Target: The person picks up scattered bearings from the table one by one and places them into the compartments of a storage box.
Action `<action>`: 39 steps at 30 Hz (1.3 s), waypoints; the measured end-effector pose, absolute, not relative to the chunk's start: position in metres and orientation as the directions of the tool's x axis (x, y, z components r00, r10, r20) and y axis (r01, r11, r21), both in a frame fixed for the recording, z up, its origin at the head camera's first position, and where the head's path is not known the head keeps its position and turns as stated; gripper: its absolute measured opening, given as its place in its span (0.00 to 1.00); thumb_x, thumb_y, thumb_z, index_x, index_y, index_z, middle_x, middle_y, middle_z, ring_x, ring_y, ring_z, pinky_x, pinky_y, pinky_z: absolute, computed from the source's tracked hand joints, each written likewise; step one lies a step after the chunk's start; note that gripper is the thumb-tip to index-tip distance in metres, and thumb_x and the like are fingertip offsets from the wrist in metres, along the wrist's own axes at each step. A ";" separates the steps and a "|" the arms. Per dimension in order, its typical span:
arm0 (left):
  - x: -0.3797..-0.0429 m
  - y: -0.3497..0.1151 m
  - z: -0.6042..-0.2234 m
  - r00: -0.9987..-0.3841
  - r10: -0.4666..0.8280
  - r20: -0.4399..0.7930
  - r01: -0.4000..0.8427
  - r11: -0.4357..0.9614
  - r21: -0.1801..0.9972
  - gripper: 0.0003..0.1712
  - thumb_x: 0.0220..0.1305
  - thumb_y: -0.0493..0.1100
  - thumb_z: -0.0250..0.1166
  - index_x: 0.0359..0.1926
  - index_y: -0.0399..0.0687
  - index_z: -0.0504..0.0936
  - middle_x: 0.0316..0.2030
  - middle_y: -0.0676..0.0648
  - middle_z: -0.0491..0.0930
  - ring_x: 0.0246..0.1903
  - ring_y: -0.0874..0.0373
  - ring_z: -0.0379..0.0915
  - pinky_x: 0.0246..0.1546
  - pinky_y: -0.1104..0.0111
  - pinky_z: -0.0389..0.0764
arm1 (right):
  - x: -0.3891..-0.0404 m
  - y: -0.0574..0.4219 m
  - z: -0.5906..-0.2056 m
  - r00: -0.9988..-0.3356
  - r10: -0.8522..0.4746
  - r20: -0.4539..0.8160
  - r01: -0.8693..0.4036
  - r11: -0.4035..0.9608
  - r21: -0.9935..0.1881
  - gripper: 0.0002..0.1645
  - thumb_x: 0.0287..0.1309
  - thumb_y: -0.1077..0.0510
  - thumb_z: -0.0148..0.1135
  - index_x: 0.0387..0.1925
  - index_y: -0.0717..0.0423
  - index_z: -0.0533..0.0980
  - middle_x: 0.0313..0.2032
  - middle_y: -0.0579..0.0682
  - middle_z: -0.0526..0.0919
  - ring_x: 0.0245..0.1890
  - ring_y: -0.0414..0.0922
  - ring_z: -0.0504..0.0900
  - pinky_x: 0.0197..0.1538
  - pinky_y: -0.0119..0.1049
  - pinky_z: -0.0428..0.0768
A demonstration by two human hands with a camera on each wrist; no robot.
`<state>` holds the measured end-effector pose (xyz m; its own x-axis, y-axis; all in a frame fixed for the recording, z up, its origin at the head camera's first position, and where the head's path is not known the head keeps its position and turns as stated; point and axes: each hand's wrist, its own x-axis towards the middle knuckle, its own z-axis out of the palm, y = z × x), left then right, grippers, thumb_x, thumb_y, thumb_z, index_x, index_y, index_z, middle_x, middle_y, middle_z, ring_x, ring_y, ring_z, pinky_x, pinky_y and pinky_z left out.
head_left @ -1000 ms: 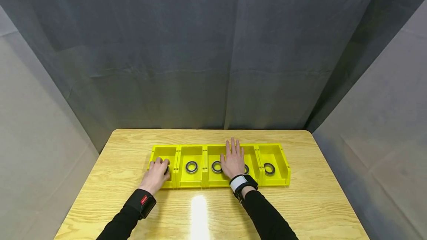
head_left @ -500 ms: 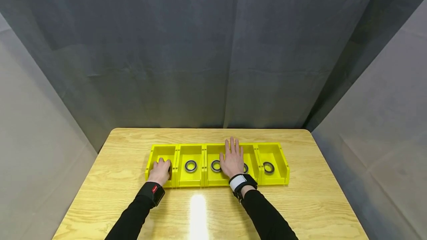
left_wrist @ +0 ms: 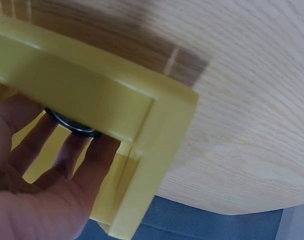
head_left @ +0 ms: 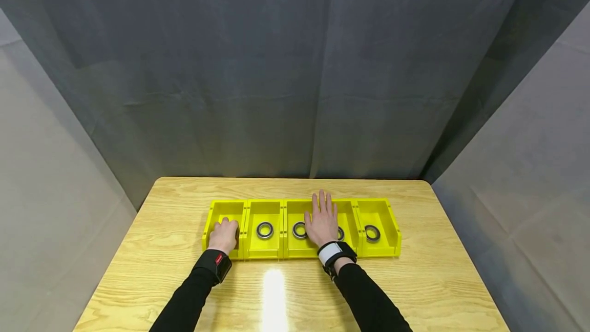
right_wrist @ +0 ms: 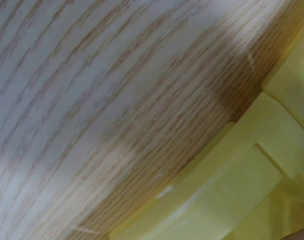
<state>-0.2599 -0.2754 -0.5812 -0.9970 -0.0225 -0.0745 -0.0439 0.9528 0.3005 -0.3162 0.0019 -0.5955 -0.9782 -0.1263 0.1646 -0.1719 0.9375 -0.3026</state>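
My left hand (head_left: 223, 235) reaches into the leftmost yellow bin (head_left: 229, 209), fingers bent downward. In the left wrist view, its thumb and curled fingers hold a ball bearing (left_wrist: 74, 126), partly hidden by the bin's front lip (left_wrist: 107, 97). My right hand (head_left: 322, 225) lies palm down with spread, straight fingers over the divider between the third and fourth bins. Beside it on the left is a bearing (head_left: 299, 237) in the third bin; another bearing (head_left: 341, 233), half covered, shows to its right. The right wrist view catches only a sliver of that hand (right_wrist: 301, 236).
The yellow bins stand side by side in a row on the wooden table (head_left: 392, 291). One bearing (head_left: 265, 237) lies in the second bin, another bearing (head_left: 372, 240) in the rightmost. A dark grey curtain (head_left: 230, 91) hangs behind the table, with lighter cloth on both sides.
My left hand has moved slightly right and deeper into the leftmost bin, its wrist turning; the bearing there is now hidden in the head view. My right hand has stayed in place.
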 end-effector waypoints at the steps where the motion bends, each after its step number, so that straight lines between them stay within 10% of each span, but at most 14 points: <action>1: -0.259 -0.275 -0.581 -0.997 -0.022 -0.075 -0.043 0.953 0.299 0.10 0.62 0.25 0.60 0.42 0.36 0.82 0.40 0.31 0.77 0.41 0.31 0.74 0.36 0.41 0.82 | -0.316 0.002 -0.596 -0.978 -0.126 0.164 -0.171 0.938 -0.301 0.37 0.73 0.47 0.50 0.76 0.57 0.59 0.79 0.59 0.55 0.80 0.59 0.51 0.79 0.59 0.55; 22: -0.253 -0.281 -0.576 -1.000 0.020 0.009 0.022 0.926 0.378 0.22 0.67 0.35 0.65 0.61 0.34 0.78 0.58 0.29 0.77 0.57 0.33 0.76 0.52 0.44 0.82 | -0.333 0.025 -0.579 -0.968 -0.251 0.005 -0.227 0.868 -0.442 0.38 0.74 0.49 0.49 0.78 0.60 0.54 0.80 0.62 0.47 0.81 0.62 0.42 0.79 0.65 0.44; 39: -0.228 -0.287 -0.563 -0.966 0.084 0.244 0.162 0.933 0.321 0.25 0.65 0.35 0.67 0.62 0.31 0.76 0.58 0.28 0.77 0.60 0.33 0.74 0.63 0.45 0.75 | -0.282 0.053 -0.556 -0.947 -0.262 0.185 -0.321 0.751 -0.577 0.31 0.71 0.54 0.56 0.69 0.66 0.67 0.75 0.67 0.60 0.77 0.65 0.54 0.77 0.65 0.55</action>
<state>-0.2282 -0.2872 -0.5630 -0.9662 0.0840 0.2438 0.1621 0.9332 0.3208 -0.2818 0.0528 -0.5559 -0.9470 -0.2622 0.1854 -0.3209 0.7512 -0.5768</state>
